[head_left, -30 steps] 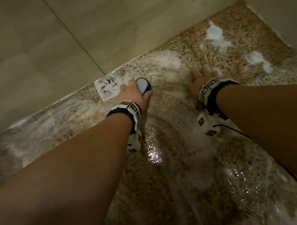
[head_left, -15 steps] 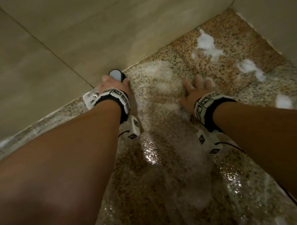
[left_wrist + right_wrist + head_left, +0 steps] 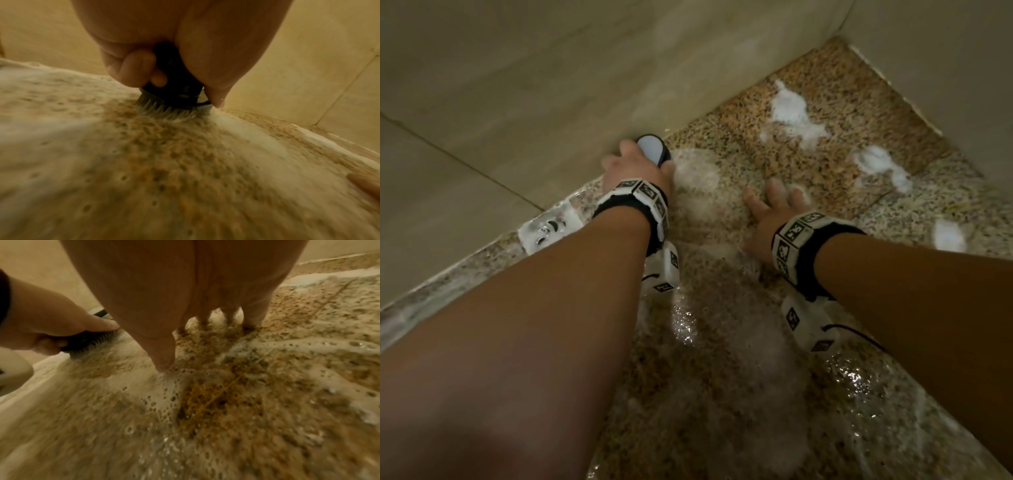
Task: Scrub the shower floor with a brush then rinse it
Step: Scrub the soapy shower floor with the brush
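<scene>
My left hand grips a black scrub brush with a pale top, held against the speckled granite shower floor where it meets the beige wall. In the left wrist view the fingers curl round the brush body and its bristles press into the wet floor. My right hand lies flat on the soapy floor with fingers spread. The right wrist view shows its fingertips touching the floor, and the brush to the left.
A square metal drain cover sits left of my left wrist at the wall's foot. White foam clumps lie toward the far corner and the right. Beige tiled walls close the floor in on the left and right. The floor shines with water.
My left hand has carried the brush from the open floor up to the wall's foot beside the drain. The right hand stays planted on the floor.
</scene>
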A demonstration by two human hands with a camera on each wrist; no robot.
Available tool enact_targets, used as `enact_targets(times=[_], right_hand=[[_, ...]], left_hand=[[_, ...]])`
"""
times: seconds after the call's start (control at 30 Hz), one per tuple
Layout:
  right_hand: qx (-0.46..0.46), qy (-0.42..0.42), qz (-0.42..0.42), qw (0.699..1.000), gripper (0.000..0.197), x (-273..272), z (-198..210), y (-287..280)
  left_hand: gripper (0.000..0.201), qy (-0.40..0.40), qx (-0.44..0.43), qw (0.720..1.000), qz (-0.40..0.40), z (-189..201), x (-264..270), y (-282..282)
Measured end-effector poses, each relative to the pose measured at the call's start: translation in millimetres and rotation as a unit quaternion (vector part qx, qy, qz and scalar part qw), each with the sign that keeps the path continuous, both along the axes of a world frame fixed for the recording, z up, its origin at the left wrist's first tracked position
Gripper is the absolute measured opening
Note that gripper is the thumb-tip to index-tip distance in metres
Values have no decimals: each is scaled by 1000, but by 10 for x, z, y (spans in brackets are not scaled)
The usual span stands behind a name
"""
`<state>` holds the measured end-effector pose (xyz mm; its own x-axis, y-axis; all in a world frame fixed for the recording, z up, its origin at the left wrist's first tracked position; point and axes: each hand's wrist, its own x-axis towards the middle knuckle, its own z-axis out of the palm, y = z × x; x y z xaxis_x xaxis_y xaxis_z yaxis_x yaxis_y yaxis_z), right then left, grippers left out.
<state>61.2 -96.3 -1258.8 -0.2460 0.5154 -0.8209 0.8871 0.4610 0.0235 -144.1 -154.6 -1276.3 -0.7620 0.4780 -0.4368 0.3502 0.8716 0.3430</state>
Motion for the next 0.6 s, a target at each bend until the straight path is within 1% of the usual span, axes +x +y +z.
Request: enact_targets(times=[0.23, 0.33, 0.43, 0.53, 0.6], right_hand=[[-24, 18, -19, 999, 90, 27, -34, 30], [-18, 3, -16, 1000, 96, 0, -76, 43], [-12, -8, -10, 1000, 101, -16, -119, 51], [-17, 6, -25, 1000, 99, 5, -142, 65], [-15, 14, -26, 999, 97, 27, -176, 72]], left_hand=[[66, 21, -1, 998, -53, -19, 130, 362], [67, 29, 1, 993, -118, 10, 266, 565], [72, 46, -20, 980, -193, 30, 459, 718], [80, 58, -43, 966, -247, 29, 555, 695], [77, 50, -44, 962, -263, 46, 558, 604]])
